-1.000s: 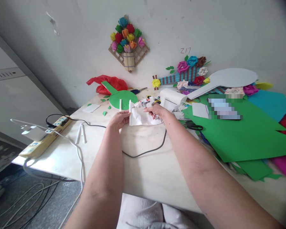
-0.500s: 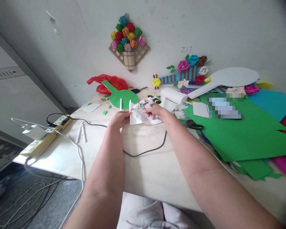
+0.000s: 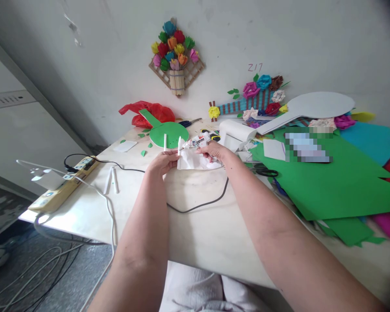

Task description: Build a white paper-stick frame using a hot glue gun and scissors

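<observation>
My left hand [image 3: 162,162] is closed on a short white stick [image 3: 179,144] that stands upright above its fingers. My right hand [image 3: 213,151] grips a hot glue gun [image 3: 197,141] with a patterned body, its nozzle pointing left at the stick's upper end. A crumpled white paper [image 3: 191,160] lies on the table under both hands. Another white stick [image 3: 164,142] stands upright on the green foam paddle [image 3: 164,132] just behind.
A black cord [image 3: 198,204] runs across the pale table [image 3: 195,234]. A power strip [image 3: 63,182] with a white charger sits at the left edge, two white sticks [image 3: 111,181] beside it. Green foam sheets [image 3: 328,177], scissors [image 3: 263,172] and paper flowers [image 3: 256,93] crowd the right.
The glue gun has come up from the paper and moved left until its nozzle reaches the stick in my left hand. The stick has shifted slightly right.
</observation>
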`<state>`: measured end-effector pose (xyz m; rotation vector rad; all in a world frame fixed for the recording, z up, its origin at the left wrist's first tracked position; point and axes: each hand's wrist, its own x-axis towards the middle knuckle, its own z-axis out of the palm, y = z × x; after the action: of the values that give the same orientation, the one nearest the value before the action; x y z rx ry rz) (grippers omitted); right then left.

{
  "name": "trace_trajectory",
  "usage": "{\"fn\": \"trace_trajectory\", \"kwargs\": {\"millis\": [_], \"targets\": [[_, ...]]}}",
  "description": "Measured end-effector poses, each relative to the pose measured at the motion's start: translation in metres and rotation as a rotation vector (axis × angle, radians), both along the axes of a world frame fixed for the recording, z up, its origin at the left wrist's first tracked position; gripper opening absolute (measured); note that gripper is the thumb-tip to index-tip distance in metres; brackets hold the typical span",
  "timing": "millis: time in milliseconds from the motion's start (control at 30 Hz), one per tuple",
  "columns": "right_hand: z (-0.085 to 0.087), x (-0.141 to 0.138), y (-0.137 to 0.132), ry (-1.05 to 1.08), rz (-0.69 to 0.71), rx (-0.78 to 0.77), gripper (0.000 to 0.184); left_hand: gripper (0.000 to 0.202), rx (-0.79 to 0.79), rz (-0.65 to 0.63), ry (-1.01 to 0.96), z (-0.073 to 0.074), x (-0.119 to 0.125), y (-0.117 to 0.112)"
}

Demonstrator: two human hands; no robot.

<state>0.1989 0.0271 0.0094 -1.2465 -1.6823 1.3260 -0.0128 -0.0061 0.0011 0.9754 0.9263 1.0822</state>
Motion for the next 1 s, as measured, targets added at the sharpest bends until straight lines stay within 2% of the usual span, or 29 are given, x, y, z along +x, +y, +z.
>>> {"fn": "trace_trajectory", "kwargs": {"millis": [267, 700, 800, 1000], "targets": [[0.0013, 0.0004, -0.0001, -0.022, 0.013, 0.004, 0.02, 0.025, -0.014, 0.093, -0.003, -0.0019, 0.0005, 0.0024], [0.004, -0.0031, -0.0042, -0.04, -0.005, 0.017, 0.018, 0.02, 0.0, 0.071, 0.017, -0.0014, 0.0018, 0.0029], [0.0013, -0.002, -0.001, -0.022, -0.006, 0.019, 0.018, 0.023, 0.016, 0.035, 0.017, -0.0022, 0.0007, 0.0031], [0.0024, -0.0017, -0.0011, 0.015, 0.014, 0.046, 0.017, 0.027, -0.001, 0.052, 0.026, -0.0019, 0.0011, 0.0037]]}}
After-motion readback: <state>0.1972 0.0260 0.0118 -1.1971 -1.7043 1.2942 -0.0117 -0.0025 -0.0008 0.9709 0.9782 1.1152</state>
